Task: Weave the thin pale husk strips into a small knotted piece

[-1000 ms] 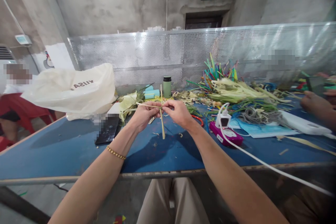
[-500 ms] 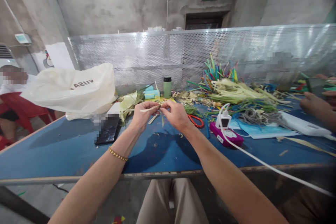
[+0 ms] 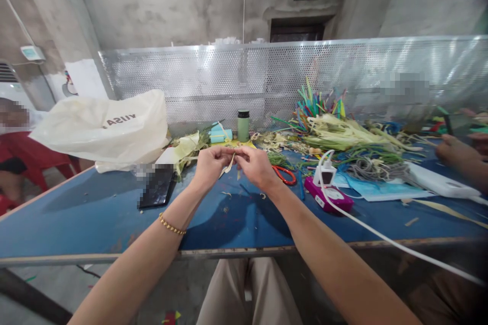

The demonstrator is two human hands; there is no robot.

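Note:
My left hand (image 3: 211, 166) and my right hand (image 3: 254, 164) meet above the blue table, fingertips pinched together and touching. Between them they grip a narrow pale leaf strip (image 3: 230, 164), one end of which hangs down below the fingers. Whatever else lies inside the pinch is hidden by the fingers. Just beyond the hands stand a green bottle with a black cap (image 3: 243, 127) and light-blue rolls (image 3: 220, 134). Red-handled scissors (image 3: 285, 175) lie to the right of my right hand.
A black phone (image 3: 157, 186) and a white bag (image 3: 102, 127) are at left. On the right are a purple box with a white charger (image 3: 331, 197), a heap of pale husks (image 3: 343, 132) and a blue mask (image 3: 381, 189). Another person's hand (image 3: 453, 152) shows at far right.
The pale strip, earlier pointing left across my left fingers, now hangs down between both hands. My left fingers have shifted slightly right, closer against my right fingers.

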